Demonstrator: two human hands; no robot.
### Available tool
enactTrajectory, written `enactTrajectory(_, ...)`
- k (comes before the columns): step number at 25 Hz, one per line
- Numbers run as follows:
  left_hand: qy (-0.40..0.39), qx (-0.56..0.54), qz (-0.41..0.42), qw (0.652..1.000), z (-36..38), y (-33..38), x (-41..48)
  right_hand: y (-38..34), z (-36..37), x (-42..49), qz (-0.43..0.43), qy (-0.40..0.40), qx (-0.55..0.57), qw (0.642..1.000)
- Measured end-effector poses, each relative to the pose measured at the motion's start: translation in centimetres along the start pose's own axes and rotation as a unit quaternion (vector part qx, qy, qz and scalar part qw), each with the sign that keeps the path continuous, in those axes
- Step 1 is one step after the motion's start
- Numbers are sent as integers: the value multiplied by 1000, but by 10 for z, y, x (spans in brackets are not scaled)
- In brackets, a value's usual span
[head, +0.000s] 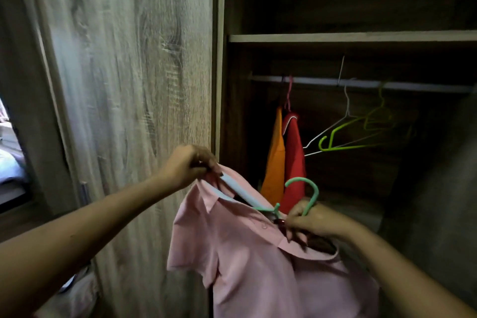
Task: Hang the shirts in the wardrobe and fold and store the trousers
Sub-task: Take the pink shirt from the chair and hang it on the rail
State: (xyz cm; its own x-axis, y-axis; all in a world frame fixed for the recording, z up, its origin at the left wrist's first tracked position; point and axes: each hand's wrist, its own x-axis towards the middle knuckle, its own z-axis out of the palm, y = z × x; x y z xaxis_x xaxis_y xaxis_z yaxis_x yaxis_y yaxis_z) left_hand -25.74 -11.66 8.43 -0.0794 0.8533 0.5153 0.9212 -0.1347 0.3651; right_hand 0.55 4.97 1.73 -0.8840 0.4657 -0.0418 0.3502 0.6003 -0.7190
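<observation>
two hands hold one pink shirt [245, 253] in the lower middle of the frame, in front of the open wardrobe. the left hand [185, 165], near the centre, has its fingers bent close together and pinches the cloth at the shoulder beside the collar, holding that corner up. the right hand [309, 222], lower and more to the right, has its fingers curled around the neck of a mint green hanger [313, 188]. the hook stands up above this hand, and some fingertips touch the collar. the rest of the hanger is mostly hidden by the cloth at the neck opening. the shirt body hangs down to the bottom edge.

in the right half, behind the hands, a pale rail [361, 83] runs across under a shelf [348, 37]. an orange shirt [275, 157] and a red shirt [294, 152] hang on it side by side, touching each other, just above the right hand. more to the right, a white hanger [333, 128] and yellow-green hangers [361, 124] hang tilted on the same rail. a wooden door [129, 85] fills the left half.
</observation>
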Motion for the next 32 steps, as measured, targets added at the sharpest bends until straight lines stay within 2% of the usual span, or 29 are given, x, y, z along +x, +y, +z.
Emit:
enactTrajectory(3,-19,-93,22,995,15,20,2,-28,3,14,-52,124,-6,991)
enactTrajectory(5,-40,-144,11,989,21,23,3,-43,4,16,-67,116,20,991)
enactTrajectory(7,-25,-181,-8,983,25,15,-1,-51,-5,10,-77,124,60,987)
enactTrajectory(9,19,-67,32,997,24,-2,-5,-60,-18,3,-86,150,75,982)
enactTrajectory(11,-20,60,75,995,27,-15,-10,-67,-27,0,-86,165,76,980)
enactTrajectory(12,-45,69,74,994,31,-19,-12,-69,-31,1,-87,173,84,977)
enactTrajectory(14,-28,27,67,997,38,-22,-13,-72,-35,0,-104,165,61,979)
enactTrajectory(17,68,-38,57,995,42,-17,-9,-70,-27,-2,-127,86,-46,987)
enactTrajectory(19,98,-66,60,991,46,-8,-8,-69,-18,-2,-137,65,-117,982)
enactTrajectory(20,99,-72,70,990,49,-5,-7,-69,-17,-2,-140,84,-118,979)
enactTrajectory(23,71,-57,91,992,50,3,-4,-68,-19,-2,-161,189,-18,968)
enactTrajectory(26,18,-43,98,994,53,-6,-5,-71,-9,-4,-156,162,-57,973)
enactTrajectory(28,-1,-11,125,992,57,-13,-11,-73,-7,-4,-161,178,-10,971)
enactTrajectory(32,26,7,141,990,63,-20,-17,-69,-16,0,-129,158,28,979)
